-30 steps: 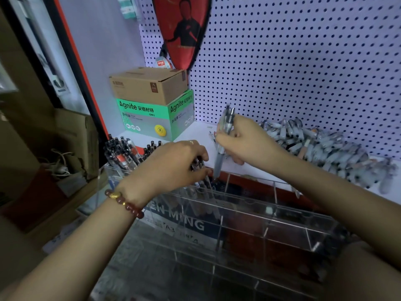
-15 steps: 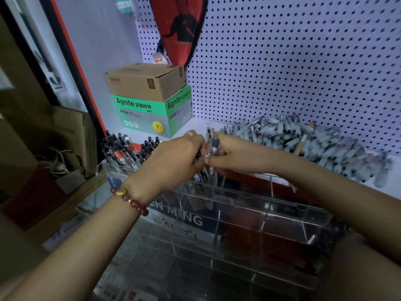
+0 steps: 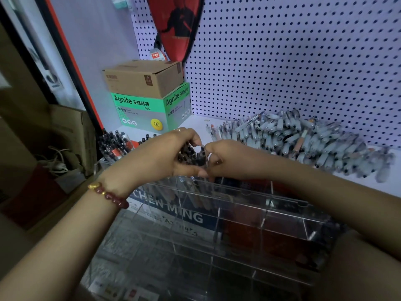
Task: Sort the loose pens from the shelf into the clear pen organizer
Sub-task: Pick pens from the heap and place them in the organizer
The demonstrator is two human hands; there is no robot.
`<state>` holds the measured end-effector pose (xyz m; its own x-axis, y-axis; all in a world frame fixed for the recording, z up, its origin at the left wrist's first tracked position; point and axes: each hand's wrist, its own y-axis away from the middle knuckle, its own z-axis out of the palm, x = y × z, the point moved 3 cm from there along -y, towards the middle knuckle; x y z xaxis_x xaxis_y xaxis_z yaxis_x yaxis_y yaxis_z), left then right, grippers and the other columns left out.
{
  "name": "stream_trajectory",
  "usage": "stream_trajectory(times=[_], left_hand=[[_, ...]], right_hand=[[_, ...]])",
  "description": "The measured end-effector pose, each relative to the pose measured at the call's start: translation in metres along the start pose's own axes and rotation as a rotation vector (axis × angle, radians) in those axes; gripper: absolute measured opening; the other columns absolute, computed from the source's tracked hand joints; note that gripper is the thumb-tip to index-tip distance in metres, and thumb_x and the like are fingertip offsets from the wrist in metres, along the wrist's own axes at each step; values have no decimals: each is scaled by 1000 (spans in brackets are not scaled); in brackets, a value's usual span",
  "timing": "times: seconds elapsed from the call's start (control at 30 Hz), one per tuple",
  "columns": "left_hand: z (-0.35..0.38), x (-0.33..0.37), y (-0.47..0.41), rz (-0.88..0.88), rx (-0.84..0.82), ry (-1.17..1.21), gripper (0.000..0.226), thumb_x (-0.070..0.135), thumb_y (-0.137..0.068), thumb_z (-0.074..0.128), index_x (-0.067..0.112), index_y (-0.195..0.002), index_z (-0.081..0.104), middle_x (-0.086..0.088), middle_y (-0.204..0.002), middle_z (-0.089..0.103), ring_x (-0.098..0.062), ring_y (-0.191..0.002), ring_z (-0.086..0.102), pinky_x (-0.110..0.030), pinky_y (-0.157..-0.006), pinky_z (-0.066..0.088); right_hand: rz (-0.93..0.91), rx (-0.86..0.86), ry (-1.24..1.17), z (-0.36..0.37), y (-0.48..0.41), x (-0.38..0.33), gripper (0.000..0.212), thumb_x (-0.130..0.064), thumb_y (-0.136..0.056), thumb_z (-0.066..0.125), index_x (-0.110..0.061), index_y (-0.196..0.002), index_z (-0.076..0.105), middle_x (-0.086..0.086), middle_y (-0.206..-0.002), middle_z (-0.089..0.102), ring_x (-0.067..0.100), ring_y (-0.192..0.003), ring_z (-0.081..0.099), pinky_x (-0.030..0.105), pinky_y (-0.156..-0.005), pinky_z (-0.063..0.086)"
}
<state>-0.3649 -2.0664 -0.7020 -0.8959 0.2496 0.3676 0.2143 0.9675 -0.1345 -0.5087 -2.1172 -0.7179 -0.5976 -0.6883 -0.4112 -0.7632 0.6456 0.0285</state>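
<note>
Cupping dark pens (image 3: 191,157) upright in clear organizer (image 3: 240,210), left hand (image 3: 159,158) curled round them, right hand (image 3: 231,159) pinching one pen (image 3: 202,149)

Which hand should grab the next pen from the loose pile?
Right, probably: the loose pile lies just beyond the right hand, while the left hand grips the standing pens in the organizer.

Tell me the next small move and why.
Probably loosen the right hand and reach for the loose pen pile. It pinches the dark pens that the left hand steadies, already upright in the back compartment of the clear organizer, while many pens lie on the shelf.
</note>
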Motion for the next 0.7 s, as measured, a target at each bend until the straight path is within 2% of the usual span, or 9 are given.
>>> stream_trajectory(times=[0.07,0.13,0.2,0.27,0.4,0.47,0.53,0.6,0.7], left_hand=[[-2,-1,1,-14,-36,-5,66,48,-64,80,30,-120,47,8,-109,57,-15,-95,56,-38,-85,47],[-1,-3,1,-11,-32,-32,68,45,-65,82,32,-122,47,9,-109,59,-15,-96,57,-38,-85,48],[0,-4,0,-4,-24,-34,66,44,-67,81,32,-123,47,9,-109,59,-15,-97,57,-39,-86,48],[2,-5,0,8,-28,-30,65,46,-68,79,31,-123,48,10,-113,58,-14,-100,56,-39,-88,47],[6,-1,1,46,15,-49,57,53,-74,70,28,-121,51,9,-119,54,-12,-103,54,-39,-89,46],[9,3,1,53,59,-78,52,52,-76,69,27,-118,51,9,-118,52,-14,-100,54,-41,-85,47],[10,4,0,49,89,-118,48,47,-77,70,25,-115,50,7,-116,52,-16,-94,54,-40,-82,47],[9,4,0,37,94,-121,43,41,-77,73,26,-110,49,6,-112,53,-15,-86,53,-38,-76,46],[8,4,0,70,78,-80,35,37,-75,75,29,-94,46,4,-113,55,-19,-92,56,-43,-78,48]], right_hand=[[-6,26,-10,3,-1,0,25,-23,-87,67,-24,-75,46,-1,-84,69,11,-72,63,29,-67,51],[-25,37,-57,3,0,0,26,-23,-89,66,-27,-79,42,-1,-83,72,8,-70,64,20,-58,46],[-36,18,-98,1,1,-1,22,-22,-93,61,-27,-84,41,-3,-79,72,-1,-62,61,13,-48,40],[-41,-20,-91,-1,3,-2,15,-23,-98,53,-25,-86,43,-8,-72,68,-7,-53,55,10,-48,37],[-26,29,118,-3,-1,-2,26,-28,-98,50,-28,-76,37,-10,-70,51,0,-59,45,26,-56,37],[-28,51,97,-5,-1,-3,16,-28,-95,55,-20,-83,48,-8,-76,55,1,-62,46,30,-58,38],[-34,16,53,-5,0,-3,22,-30,-90,63,-10,-93,55,-1,-86,63,7,-68,52,28,-63,43],[-47,-13,66,-4,2,-2,25,-32,-85,69,-12,-92,56,0,-86,62,9,-70,53,24,-64,44],[-79,-14,125,1,1,-1,22,-28,-84,71,-10,-89,59,4,-81,60,14,-70,53,24,-62,42]])
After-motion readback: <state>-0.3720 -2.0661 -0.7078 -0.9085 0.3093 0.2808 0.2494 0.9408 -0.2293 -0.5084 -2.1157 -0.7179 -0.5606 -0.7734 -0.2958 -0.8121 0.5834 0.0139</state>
